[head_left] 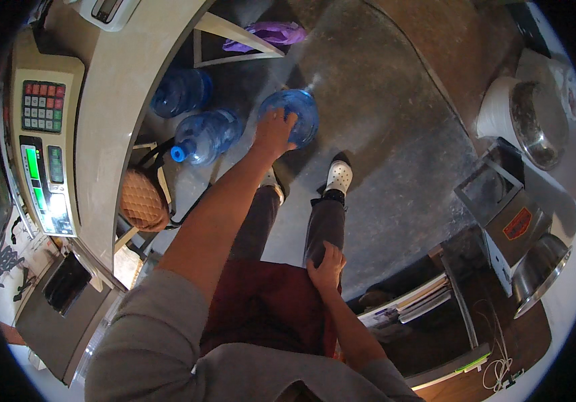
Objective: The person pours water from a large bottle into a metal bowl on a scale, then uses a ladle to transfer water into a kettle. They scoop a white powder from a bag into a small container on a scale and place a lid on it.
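Note:
My left hand (pixel 274 131) reaches down to a large blue plastic water bottle (pixel 306 116) on the floor, its fingers curled over the top. The hand hides the bottle's neck. Left of it a second blue water bottle (pixel 202 138) with a blue cap lies tilted towards me, and a third blue bottle (pixel 180 93) is farther left, partly behind the counter's edge. My right hand (pixel 326 266) rests near my right knee, against the dark trouser leg and the edge of the dark red garment. It holds nothing that I can see.
The curved counter (pixel 117 100) runs along the left, bearing a price-computing scale (pixel 49 145). Below its edge is a chair with a brown quilted cushion (pixel 143 200). A purple bag (pixel 278 34) lies by a stool frame (pixel 237 37). At right are metal bowls (pixel 539 271) and a shelf (pixel 461 306).

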Demonstrator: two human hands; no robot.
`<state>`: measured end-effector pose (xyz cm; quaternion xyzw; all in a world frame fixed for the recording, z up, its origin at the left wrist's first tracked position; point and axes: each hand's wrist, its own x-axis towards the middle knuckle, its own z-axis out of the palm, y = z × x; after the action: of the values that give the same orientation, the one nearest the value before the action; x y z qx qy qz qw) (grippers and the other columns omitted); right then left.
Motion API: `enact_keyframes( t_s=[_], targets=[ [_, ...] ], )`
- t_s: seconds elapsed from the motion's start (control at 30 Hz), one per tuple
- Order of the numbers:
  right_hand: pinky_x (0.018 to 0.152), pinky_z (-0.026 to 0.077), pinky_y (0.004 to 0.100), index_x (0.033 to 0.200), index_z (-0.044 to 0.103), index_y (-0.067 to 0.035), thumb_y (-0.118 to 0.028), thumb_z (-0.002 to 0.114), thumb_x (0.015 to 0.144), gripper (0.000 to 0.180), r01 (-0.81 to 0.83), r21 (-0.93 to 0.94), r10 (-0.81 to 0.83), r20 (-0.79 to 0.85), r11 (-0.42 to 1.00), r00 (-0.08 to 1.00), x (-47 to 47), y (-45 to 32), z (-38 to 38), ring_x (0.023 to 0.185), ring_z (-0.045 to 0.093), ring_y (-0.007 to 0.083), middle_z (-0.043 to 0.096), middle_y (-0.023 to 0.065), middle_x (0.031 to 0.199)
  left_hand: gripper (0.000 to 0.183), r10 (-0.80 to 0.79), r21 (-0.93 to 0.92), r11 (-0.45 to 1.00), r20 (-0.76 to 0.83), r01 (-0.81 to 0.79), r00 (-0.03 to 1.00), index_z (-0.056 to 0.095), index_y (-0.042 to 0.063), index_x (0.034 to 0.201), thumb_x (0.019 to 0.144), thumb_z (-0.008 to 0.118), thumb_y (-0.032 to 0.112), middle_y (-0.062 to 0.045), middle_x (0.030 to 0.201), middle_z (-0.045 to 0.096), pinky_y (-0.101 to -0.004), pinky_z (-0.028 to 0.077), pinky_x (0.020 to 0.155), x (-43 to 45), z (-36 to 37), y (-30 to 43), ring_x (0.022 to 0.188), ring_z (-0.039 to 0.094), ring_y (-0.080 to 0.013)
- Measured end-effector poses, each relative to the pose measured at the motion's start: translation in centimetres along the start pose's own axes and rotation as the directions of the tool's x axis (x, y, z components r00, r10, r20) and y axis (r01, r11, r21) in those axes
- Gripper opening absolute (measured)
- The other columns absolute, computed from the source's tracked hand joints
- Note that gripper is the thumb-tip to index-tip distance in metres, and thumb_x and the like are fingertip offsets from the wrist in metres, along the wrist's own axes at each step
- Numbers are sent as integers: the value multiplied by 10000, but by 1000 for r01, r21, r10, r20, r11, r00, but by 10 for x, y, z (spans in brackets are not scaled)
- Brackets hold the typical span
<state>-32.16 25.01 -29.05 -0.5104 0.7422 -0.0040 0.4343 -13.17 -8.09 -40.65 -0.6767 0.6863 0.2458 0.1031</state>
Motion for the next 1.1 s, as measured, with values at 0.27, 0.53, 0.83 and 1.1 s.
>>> enact_keyframes(
  t_s=[0.27, 0.53, 0.83, 1.1],
  targets=[
    [1051, 277, 517, 1299, 460, -65, -247, 710, 678, 694, 14, -14, -14, -12, 1000, 1000, -1, 1, 1, 1193, 433, 376, 508, 163, 1223, 430, -480, -591, 503, 415, 630, 773, 514, -7, 1094, 839, 699, 285, -193, 1052, 612, -366, 557, 677, 5, 0, -10, 785, 651, -280],
    [1077, 248, 511, 1293, 471, -60, -255, 721, 691, 680, 57, 12, -56, -56, 998, 997, -3, 4, 6, 1195, 445, 352, 511, 152, 1203, 546, -19, -972, -47, 233, 232, 972, 447, 38, 1229, 769, 740, 10, -102, 1147, 554, -331, 446, 955, -166, -110, 30, 1065, 555, -175],
    [1093, 233, 512, 1321, 441, -52, -274, 721, 682, 733, -4, -69, 7, 41, 998, 999, 4, -6, 13, 1216, 429, 350, 509, 148, 1207, 710, 24, -208, 947, -714, -245, 700, 609, 62, 1195, 589, 898, 292, -143, 1096, 586, -410, 448, 913, -178, -344, 12, 1053, 552, -311],
    [1076, 249, 515, 1287, 503, -73, -244, 711, 726, 622, -86, 197, 93, -22, 976, 995, 18, 12, 29, 1229, 459, 334, 537, 141, 1257, 819, -44, -333, 925, -570, -181, 820, 393, 33, 1388, 670, 788, 34, -167, 1340, 467, -439, 350, 1078, -167, -322, -43, 1264, 445, -317]
  ],
)
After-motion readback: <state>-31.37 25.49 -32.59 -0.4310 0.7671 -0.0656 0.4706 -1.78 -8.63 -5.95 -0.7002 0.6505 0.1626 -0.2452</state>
